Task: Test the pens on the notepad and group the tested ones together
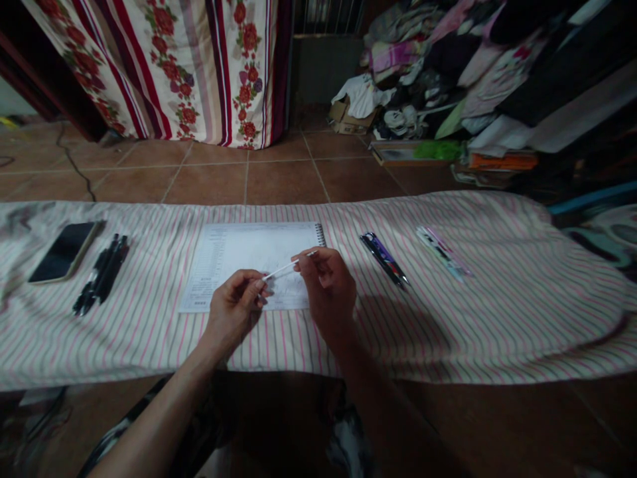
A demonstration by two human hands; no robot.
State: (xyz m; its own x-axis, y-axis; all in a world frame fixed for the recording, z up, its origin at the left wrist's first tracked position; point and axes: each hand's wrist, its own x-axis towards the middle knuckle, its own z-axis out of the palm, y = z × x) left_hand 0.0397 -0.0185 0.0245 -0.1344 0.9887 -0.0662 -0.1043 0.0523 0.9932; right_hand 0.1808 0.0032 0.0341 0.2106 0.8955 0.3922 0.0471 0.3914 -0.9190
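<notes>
My left hand [237, 302] and my right hand [326, 285] both pinch a thin white pen [287, 267], one at each end. The pen is held level just above a spiral-bound notepad [239, 255] with faint print and scribbles. The pad lies on a pink-striped cloth [448, 312] covering a low surface. The fingers of both hands are curled around the pen's ends.
Black pens [102, 273] and a dark phone [64, 251] lie at the left of the cloth. To the right lie dark patterned pens [384, 259] and pale patterned pens [442, 252]. Beyond are a tiled floor, a floral curtain [189, 66] and a pile of clothes [448, 66].
</notes>
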